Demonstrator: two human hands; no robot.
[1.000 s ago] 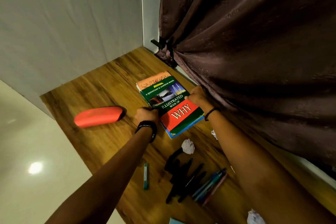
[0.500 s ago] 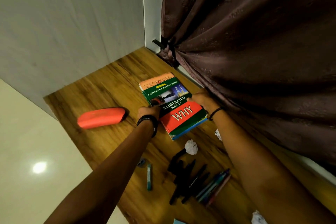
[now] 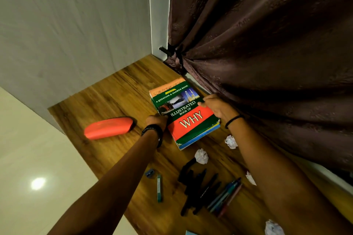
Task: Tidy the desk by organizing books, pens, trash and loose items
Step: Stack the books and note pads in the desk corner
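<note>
Head view, down the two outstretched arms: the left hand [image 3: 155, 121] is curled against the left edge of the stack of books [image 3: 198, 136]. The right hand [image 3: 214, 108] grips the right edge, thumb on the cover of the top one, a green and red hardback book [image 3: 188, 119] titled "Illustrated Book of Why". Both hands have the pile clamped between them; how the left fingers sit I cannot tell. The pile lies flat on the far side of the wooden desk [image 3: 107, 101], just beside the dark brown curtain [image 3: 267, 63].

What worries me is the pile itself. It is not squared: an orange cover pokes out at the far end and blue edges show at the near end, so a hard shove or a lift could, I think, let the lower books slip out. The right hand is against the curtain folds, and cloth could get trapped behind the books.

The long axis runs diagonally, from the near end by the crumpled white paper balls [image 3: 201, 155] toward the corner where wall and curtain meet. The top of the cover points at that corner. An orange-red oval pencil case [image 3: 108, 128] lies well apart to the left.
</note>
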